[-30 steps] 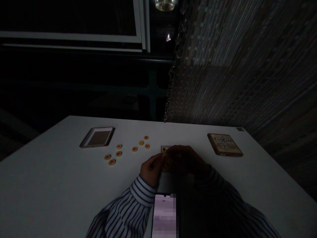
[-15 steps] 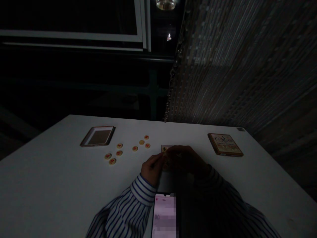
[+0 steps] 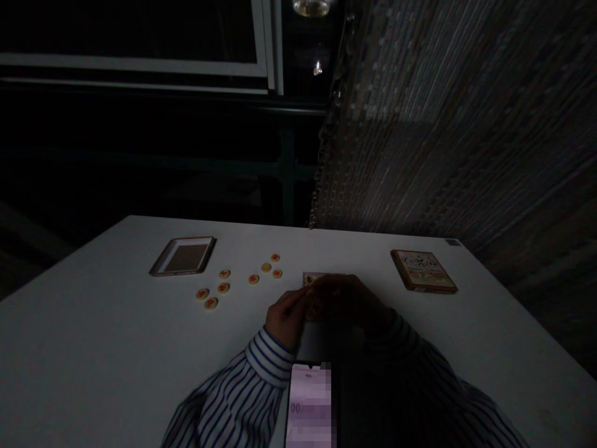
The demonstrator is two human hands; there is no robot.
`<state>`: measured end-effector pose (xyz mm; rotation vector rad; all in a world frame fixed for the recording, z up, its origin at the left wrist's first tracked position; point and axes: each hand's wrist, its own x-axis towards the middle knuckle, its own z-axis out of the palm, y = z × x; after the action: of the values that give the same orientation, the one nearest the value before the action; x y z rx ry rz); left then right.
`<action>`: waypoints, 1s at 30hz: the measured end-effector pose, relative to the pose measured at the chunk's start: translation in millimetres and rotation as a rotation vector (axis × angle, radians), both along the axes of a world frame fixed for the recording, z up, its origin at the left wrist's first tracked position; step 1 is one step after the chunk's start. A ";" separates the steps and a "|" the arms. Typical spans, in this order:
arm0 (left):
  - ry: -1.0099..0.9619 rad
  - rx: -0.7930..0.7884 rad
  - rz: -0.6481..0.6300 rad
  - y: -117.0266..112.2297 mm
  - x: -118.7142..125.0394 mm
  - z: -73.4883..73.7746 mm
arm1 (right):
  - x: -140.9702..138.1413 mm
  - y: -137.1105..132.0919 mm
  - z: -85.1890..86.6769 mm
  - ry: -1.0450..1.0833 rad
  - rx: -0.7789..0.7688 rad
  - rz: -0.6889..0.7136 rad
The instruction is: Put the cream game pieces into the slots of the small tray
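My left hand (image 3: pixel 283 317) is closed, its thumb and fingers pressed together at the left side of a shallow box (image 3: pixel 310 275) on the white table. Round discs, apparently Chinese chess pieces, show dimly in that box. My right hand (image 3: pixel 352 297) arches over the box from the right in deep shadow, fingers curled in towards the left fingertips. Whatever lies between the fingers is too dark to make out. To the left, several loose Chinese chess pieces (image 3: pixel 253 279) with red characters lie flat, and one piece (image 3: pixel 266 267) shows no visible mark.
An open shallow box part (image 3: pixel 189 256) lies at the table's back left. A box with a printed cover (image 3: pixel 426 271) is at the right. Near me, between my forearms, lies a lit phone (image 3: pixel 308 404). A bead curtain (image 3: pixel 387 124) hangs behind the table (image 3: pixel 116 348).
The view has shifted very slightly. Both hands stay at the small box with barely any movement, and the loose pieces keep their places.
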<state>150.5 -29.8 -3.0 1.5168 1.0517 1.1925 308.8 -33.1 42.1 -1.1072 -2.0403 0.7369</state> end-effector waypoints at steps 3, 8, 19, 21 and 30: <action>0.005 0.015 0.007 0.7 0.1 -2.0 | -1.0 -0.4 0.8 0.007 -0.018 0.000; 0.023 0.030 0.002 1.2 -0.6 -3.9 | -0.5 1.0 0.7 -0.072 0.013 -0.001; -0.066 -0.114 0.029 -0.5 2.4 -2.6 | -0.4 0.6 -1.4 0.114 -0.069 -0.003; -0.093 -0.151 0.015 -1.4 3.1 -2.2 | -0.9 0.4 -1.4 0.098 -0.072 -0.021; -0.145 -0.175 0.025 -0.8 3.5 -6.2 | 0.0 -0.1 -7.2 0.089 -0.113 -0.013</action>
<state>154.0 -30.6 -9.2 1.2671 1.0516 1.1769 308.8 -33.2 34.8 -1.1288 -1.9352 0.8890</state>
